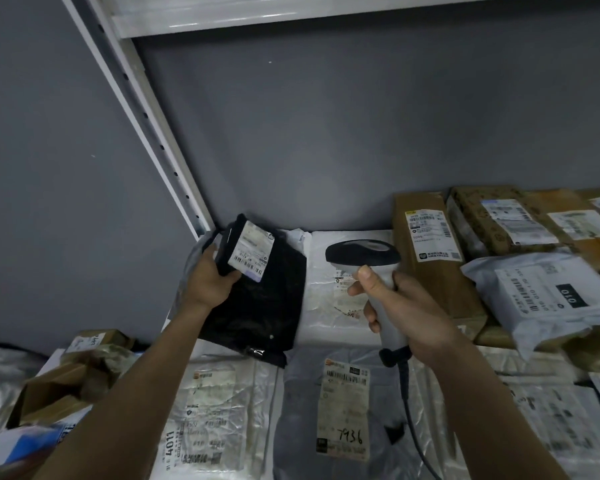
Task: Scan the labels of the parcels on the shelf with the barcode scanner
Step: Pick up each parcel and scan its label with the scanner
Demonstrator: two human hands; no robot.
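My left hand grips the upper left edge of a black plastic parcel and tilts it up off the shelf, so its white label faces me. My right hand holds the grey handle of a barcode scanner, thumb on top near the trigger area. The scanner's dark head points left toward the black parcel, a short gap away. Its cable hangs down along my right forearm.
White and clear plastic parcels with labels lie flat on the shelf below my arms. Brown cardboard boxes and a grey mailer bag are stacked at the right. A white shelf upright runs diagonally at the left; more boxes sit lower left.
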